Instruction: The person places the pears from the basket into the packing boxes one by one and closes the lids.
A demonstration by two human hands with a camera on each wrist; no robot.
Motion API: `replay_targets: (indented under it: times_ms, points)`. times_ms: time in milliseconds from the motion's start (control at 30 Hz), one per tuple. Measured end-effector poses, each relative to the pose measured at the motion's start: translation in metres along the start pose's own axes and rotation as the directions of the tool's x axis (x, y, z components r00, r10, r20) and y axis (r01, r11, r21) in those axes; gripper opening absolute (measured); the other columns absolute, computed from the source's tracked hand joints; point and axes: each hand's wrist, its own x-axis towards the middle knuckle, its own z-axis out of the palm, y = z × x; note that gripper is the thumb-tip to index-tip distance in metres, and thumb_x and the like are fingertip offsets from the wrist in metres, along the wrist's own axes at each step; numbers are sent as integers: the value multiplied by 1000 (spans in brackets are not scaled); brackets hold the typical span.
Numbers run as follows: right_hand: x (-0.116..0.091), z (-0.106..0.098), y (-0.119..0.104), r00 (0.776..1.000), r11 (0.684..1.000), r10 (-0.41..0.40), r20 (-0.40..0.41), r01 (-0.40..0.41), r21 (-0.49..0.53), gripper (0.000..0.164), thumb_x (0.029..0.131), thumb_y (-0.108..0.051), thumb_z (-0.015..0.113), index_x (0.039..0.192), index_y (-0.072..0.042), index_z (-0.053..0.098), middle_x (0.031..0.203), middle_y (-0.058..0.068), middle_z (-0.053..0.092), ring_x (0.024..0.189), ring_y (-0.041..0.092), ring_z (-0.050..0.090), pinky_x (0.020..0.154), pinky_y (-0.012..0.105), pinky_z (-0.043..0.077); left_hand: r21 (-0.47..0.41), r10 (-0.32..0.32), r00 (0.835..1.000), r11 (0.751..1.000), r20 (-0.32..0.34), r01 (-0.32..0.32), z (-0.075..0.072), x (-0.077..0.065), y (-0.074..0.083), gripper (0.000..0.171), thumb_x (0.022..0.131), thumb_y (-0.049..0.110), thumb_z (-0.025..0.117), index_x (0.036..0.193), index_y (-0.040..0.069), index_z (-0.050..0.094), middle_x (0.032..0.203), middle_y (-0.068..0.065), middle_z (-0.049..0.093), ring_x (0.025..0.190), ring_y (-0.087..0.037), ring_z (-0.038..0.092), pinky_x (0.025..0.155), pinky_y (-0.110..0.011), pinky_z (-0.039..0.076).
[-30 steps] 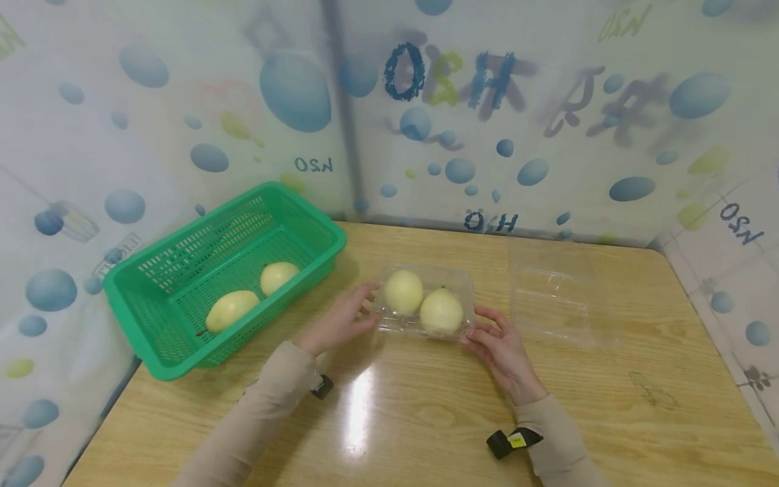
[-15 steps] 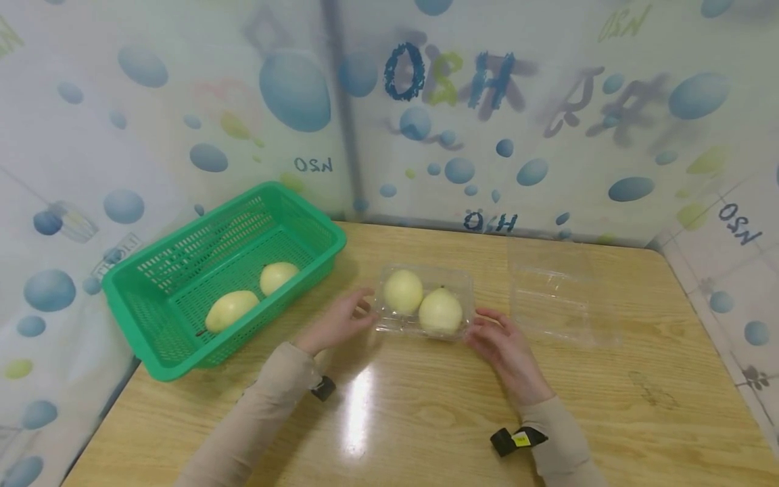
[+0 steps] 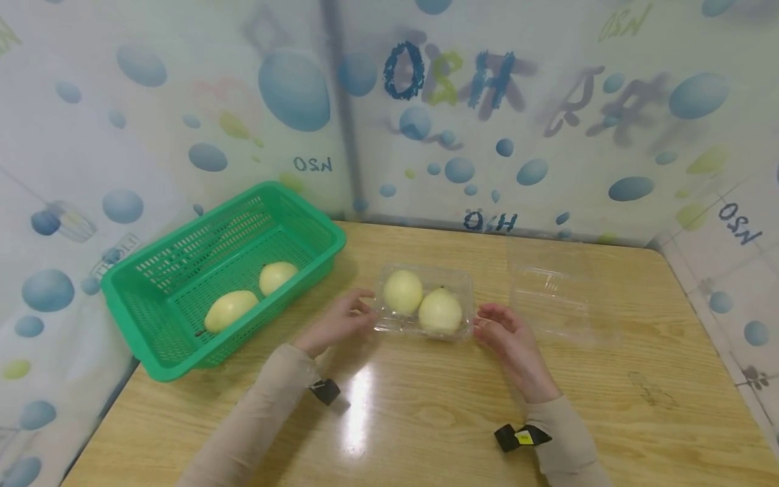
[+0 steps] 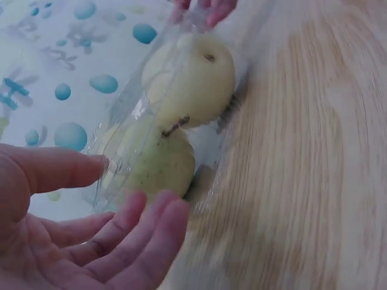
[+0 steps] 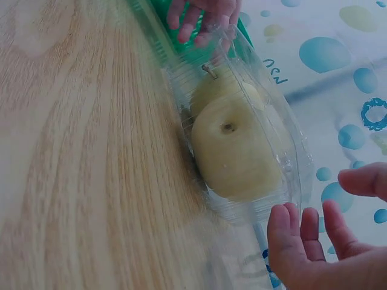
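A clear plastic clamshell box (image 3: 389, 325) rests on the wooden table with two pale yellow pears (image 3: 441, 312) inside. My left hand (image 3: 341, 322) is at the box's left end, fingers relaxed; in the left wrist view the thumb (image 4: 66, 169) reaches the box edge, though whether it presses there I cannot tell. Just off the right end is my right hand (image 3: 514, 348). Its fingers are loosely bent around nothing, and the right wrist view shows a gap between the thumb (image 5: 366, 180) and the box (image 5: 296, 163).
At the left stands a green perforated basket (image 3: 201, 250) holding two more pears (image 3: 231, 311). Another clear plastic container (image 3: 550, 291) lies to the right of the box, hard to make out. A patterned sheet (image 3: 389, 135) closes off the table's back and sides.
My right hand has let go of the box's right end and drawn slightly away to the right. The left hand has barely moved; box and pears stay in place.
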Motion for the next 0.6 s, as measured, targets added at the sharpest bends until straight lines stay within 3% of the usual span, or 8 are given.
replay_targets:
  times_ms: [100,333,600]
  points:
    - [-1,0,0,1000,999,-20,3,20,-29,32,93,4,50,124,8,42,116,10,48,100,11,59,92,26,49,-126,-9,1000,992,1,9,2,0,-3,47,93,2,57,135,-8,38,104,-20,54,89,-39,63,81,-45,55]
    - [-1,-3,1,1000,998,-26,-8,26,-49,29,93,5,51,121,5,45,118,14,48,102,13,60,92,29,50,-343,-58,998,938,4,56,5,-1,-3,52,90,-8,53,137,-9,32,106,-19,45,94,-34,60,91,-52,49]
    - [-2,-6,4,998,998,-57,-19,56,-40,25,93,7,51,118,6,48,110,8,52,101,14,61,92,32,51,-392,-67,998,918,-15,56,8,1,-4,53,88,-11,54,136,-10,33,105,-18,45,89,-25,60,92,-47,50]
